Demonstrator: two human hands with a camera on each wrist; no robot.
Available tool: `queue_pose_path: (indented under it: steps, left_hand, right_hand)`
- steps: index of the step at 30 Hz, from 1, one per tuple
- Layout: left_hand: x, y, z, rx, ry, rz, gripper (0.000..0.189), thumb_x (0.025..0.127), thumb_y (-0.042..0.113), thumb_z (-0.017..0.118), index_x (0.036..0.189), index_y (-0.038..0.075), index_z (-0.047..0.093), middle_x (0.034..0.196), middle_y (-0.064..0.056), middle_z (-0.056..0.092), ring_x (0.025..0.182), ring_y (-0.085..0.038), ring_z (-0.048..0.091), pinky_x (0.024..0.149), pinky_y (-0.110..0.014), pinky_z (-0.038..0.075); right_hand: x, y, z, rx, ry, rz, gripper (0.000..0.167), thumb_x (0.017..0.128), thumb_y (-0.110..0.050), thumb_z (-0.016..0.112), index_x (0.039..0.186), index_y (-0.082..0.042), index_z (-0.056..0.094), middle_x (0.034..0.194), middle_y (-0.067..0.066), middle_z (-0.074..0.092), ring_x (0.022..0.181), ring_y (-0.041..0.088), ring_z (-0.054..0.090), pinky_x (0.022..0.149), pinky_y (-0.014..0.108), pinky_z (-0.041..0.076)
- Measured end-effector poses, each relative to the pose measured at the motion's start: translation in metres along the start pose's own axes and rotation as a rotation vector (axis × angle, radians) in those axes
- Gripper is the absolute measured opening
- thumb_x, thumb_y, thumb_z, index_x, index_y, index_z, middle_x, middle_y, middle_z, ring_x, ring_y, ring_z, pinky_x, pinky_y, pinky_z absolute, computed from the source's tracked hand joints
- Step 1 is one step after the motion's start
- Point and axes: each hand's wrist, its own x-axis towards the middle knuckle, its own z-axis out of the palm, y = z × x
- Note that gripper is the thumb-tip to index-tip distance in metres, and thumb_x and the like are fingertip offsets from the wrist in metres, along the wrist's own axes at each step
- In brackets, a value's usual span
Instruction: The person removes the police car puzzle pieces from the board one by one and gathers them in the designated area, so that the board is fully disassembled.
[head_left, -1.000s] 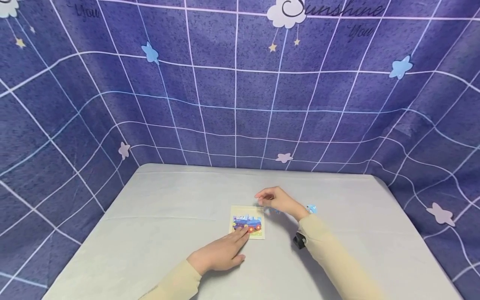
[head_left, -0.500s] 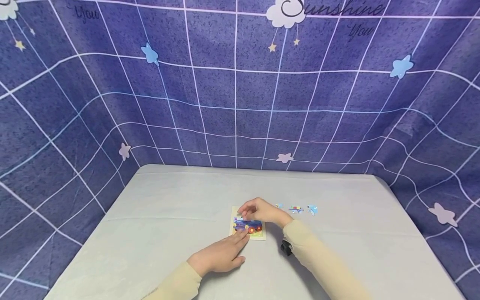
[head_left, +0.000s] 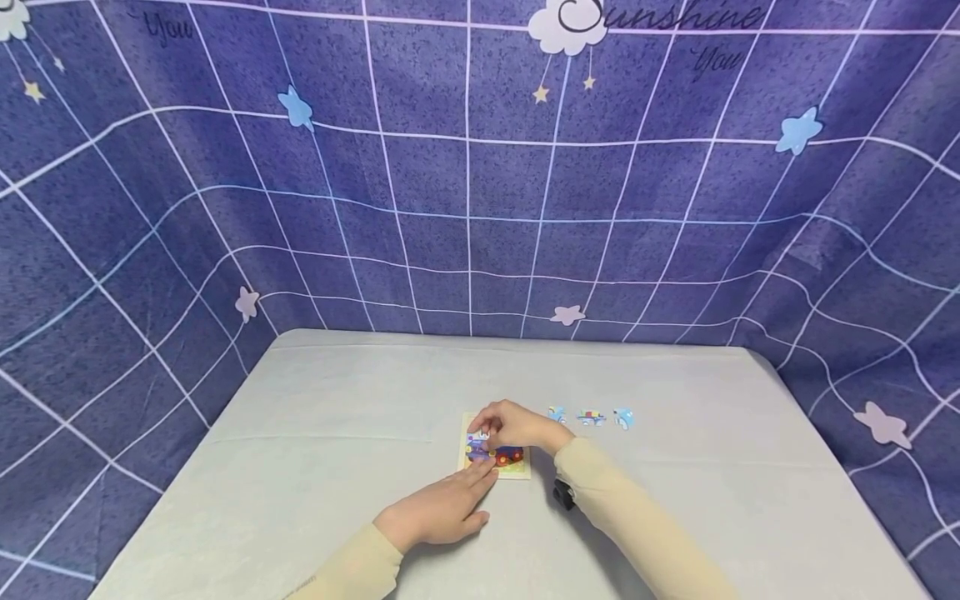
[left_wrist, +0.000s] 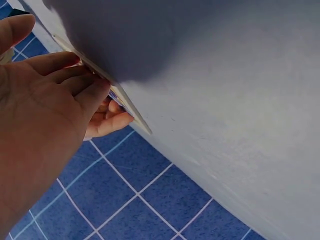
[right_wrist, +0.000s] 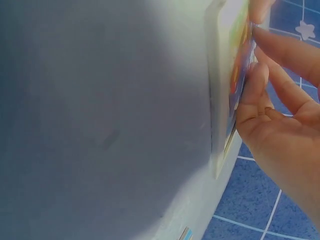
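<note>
I judge: fitting puzzle (head_left: pixel 511 456) | left hand (head_left: pixel 442 503): straight, touching it | right hand (head_left: pixel 516 425): bent, pinch I cannot tell | next: maybe press flat

Person in cream; left hand (head_left: pixel 438 506) and right hand (head_left: pixel 517 425) bare.
Left sleeve (head_left: pixel 358 560) long, with small greyish marking (head_left: pixel 302 586), too small to read. Right sleeve (head_left: pixel 637 510) same cream, small black blocky device (head_left: pixel 564 494) at cuff.
</note>
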Motion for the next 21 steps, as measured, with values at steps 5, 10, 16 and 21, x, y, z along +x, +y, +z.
queue_pose_path:
  steps: [5,10,16,21]
  left_hand:
    - [0.0010,-0.0024,0.0021,0.003,0.008,0.011,0.059,0.099,0.030,0.049,0.146,-0.003,0.035,0.154,-0.019,0.029,0.142,-0.028,0.027,0.115,-0.040,0.028]
    - [0.0017,-0.0033,0.0026,-0.006,0.010,0.014,0.059,0.099,0.030,0.049,0.147,-0.003,0.035,0.154,-0.019,0.030,0.142,-0.028,0.027,0.115,-0.040,0.028]
    - [0.0014,-0.0038,0.0036,-0.008,0.016,0.018,0.058,0.099,0.029,0.049,0.146,-0.002,0.035,0.154,-0.018,0.029,0.142,-0.028,0.027,0.114,-0.041,0.029]
    - [0.0013,-0.0047,0.0050,-0.008,0.023,0.017,0.058,0.099,0.029,0.049,0.146,-0.002,0.036,0.155,-0.016,0.028,0.142,-0.028,0.027,0.114,-0.041,0.029]
  right_hand:
    - [-0.0003,-0.0022,0.0000,0.037,-0.014,0.000,0.034,0.077,0.008,0.069,0.110,-0.002,0.068,0.090,0.012,0.057,0.074,0.012,0.048,0.067,0.021,0.044]
    - [-0.0013,-0.0017,-0.0009,0.064,-0.016,-0.015,0.035,0.077,0.009,0.069,0.110,0.000,0.066,0.089,0.015,0.057,0.070,0.012,0.047,0.065,0.020,0.043]
    - [-0.0014,0.0021,-0.0006,0.072,0.012,-0.019,0.030,0.082,0.006,0.067,0.110,-0.004,0.068,0.091,0.008,0.063,0.075,0.011,0.053,0.072,0.023,0.047]
    - [-0.0015,0.0042,0.0001,0.130,0.043,-0.024,0.027,0.085,0.006,0.063,0.108,-0.005,0.069,0.088,0.005,0.067,0.079,0.011,0.060,0.077,0.025,0.051]
